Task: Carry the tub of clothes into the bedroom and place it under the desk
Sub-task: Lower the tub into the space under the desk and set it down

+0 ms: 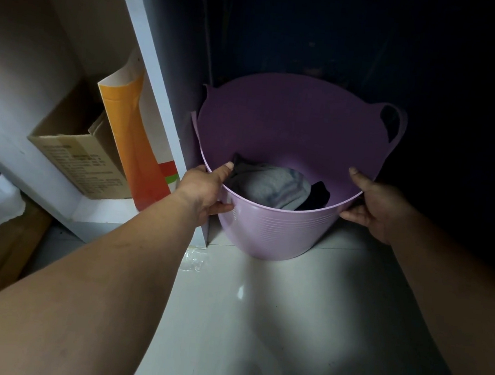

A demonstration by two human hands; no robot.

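A lilac plastic tub [269, 228] with two loop handles stands on the pale floor, pushed into the dark space beneath the desk. Grey and dark clothes [273, 186] lie in its bottom. My left hand [206, 189] grips the near-left rim, thumb inside and fingers on the outer wall. On the near-right rim my right hand [374, 205] holds the same way, thumb over the edge. The tub's base rests on the floor, and its far half sits in shadow.
A white shelf unit [151, 45] stands directly left of the tub, its upright panel touching the tub's side. It holds a cardboard box [79, 159] and an orange-and-white paper bag [141, 147]. Crumpled clear plastic [194, 260] lies on the floor by the shelf foot.
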